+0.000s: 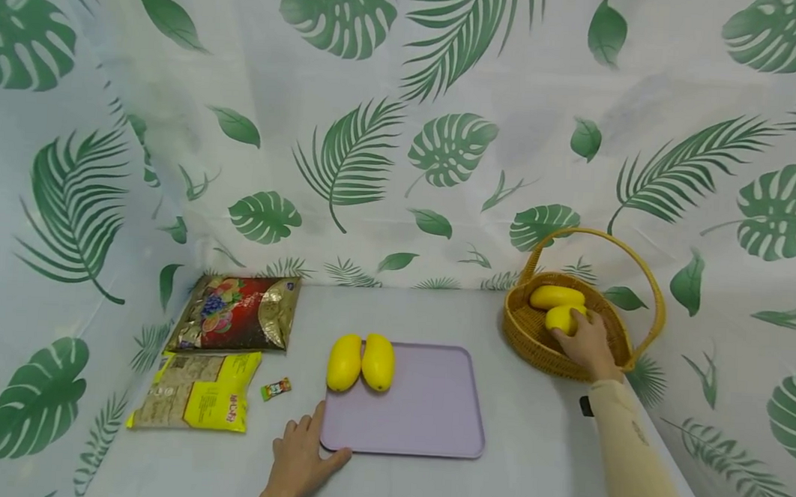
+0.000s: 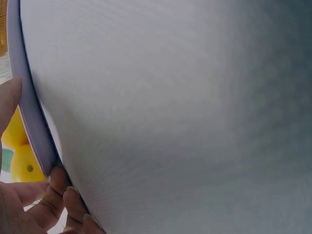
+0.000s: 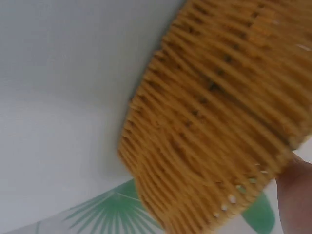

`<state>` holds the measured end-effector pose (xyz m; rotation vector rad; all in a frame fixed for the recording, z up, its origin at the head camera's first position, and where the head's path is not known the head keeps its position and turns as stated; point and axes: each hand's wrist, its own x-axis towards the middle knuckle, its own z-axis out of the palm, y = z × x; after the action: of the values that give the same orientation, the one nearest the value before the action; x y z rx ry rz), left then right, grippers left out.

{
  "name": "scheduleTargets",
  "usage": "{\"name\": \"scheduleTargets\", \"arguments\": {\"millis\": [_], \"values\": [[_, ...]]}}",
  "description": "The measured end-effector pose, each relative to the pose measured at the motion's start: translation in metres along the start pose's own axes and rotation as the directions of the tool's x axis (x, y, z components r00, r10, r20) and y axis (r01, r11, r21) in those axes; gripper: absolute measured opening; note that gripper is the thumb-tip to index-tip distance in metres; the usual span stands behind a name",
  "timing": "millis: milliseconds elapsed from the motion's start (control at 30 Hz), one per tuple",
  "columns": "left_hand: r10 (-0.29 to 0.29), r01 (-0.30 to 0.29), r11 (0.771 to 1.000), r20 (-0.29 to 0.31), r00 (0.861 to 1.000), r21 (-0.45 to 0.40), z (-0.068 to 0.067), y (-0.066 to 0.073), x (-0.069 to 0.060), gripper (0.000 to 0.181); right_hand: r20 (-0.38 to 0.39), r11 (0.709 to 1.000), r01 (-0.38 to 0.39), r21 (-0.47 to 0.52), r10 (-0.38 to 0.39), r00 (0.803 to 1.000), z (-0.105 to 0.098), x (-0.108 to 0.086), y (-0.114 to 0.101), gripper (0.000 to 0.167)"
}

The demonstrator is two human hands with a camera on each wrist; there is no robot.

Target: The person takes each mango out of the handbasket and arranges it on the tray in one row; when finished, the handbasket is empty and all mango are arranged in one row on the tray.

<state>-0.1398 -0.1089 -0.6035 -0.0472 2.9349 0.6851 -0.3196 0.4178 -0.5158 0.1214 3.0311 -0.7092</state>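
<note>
Two yellow mangoes (image 1: 361,362) lie side by side at the upper left of a lilac tray (image 1: 417,407). My left hand (image 1: 301,453) touches the tray's lower left corner, thumb at the front edge and fingers at the left side; the left wrist view shows the fingertips at the tray's rim (image 2: 34,112). Inside the wicker basket (image 1: 541,350) at the right, my right hand (image 1: 589,345) grips a yellow fruit (image 1: 562,319), with another yellow fruit (image 1: 557,297) just behind it. In the right wrist view the basket's woven side (image 3: 209,117) hides the fruit and most of the hand.
A red and gold bag (image 1: 242,312) lies at the back left, with a yellow bag (image 1: 204,392) in front of it. One small wrapped packet (image 1: 276,388) is between the yellow bag and the tray. The basket's tall handle (image 1: 658,315) arches over it. A small black object (image 1: 586,406) shows beside the right sleeve.
</note>
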Motion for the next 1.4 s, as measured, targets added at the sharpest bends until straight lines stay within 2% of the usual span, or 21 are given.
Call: {"name": "scheduleTargets", "arguments": {"millis": [367, 600, 767, 867, 1067, 1233, 1400], "values": [[0.018, -0.018, 1.0, -0.009, 1.0, -0.001, -0.004, 0.002, -0.004, 0.101, -0.06, 0.991, 0.122, 0.047, -0.119, 0.991, -0.007, -0.022, -0.033, 0.077], [0.007, -0.007, 1.0, 0.001, 1.0, 0.007, -0.006, 0.0, -0.005, 0.1, -0.082, 0.981, 0.188, 0.04, -0.184, 0.979, 0.002, -0.033, -0.053, 0.075], [0.01, -0.01, 1.0, 0.007, 1.0, 0.009, -0.006, 0.0, -0.005, 0.101, -0.119, 0.971, 0.234, 0.048, -0.227, 0.967, 0.006, -0.04, -0.067, 0.07], [0.025, -0.024, 1.0, -0.005, 1.0, 0.012, -0.006, 0.0, -0.005, 0.1, -0.149, 0.957, 0.285, 0.06, -0.274, 0.95, 0.009, -0.045, -0.078, 0.067], [0.04, -0.04, 0.999, -0.032, 0.999, -0.007, -0.006, 0.0, -0.007, 0.1, -0.184, 0.922, 0.383, 0.063, -0.366, 0.912, 0.028, -0.054, -0.103, 0.064], [0.043, -0.043, 0.999, -0.032, 0.999, 0.0, -0.006, 0.0, -0.008, 0.1, -0.137, 0.905, 0.419, 0.074, -0.407, 0.903, 0.05, -0.061, -0.121, 0.067], [0.05, -0.05, 0.999, -0.046, 0.998, -0.002, -0.006, 0.001, -0.009, 0.099, -0.089, 0.885, 0.462, 0.058, -0.456, 0.885, 0.073, -0.071, -0.141, 0.066]]}}
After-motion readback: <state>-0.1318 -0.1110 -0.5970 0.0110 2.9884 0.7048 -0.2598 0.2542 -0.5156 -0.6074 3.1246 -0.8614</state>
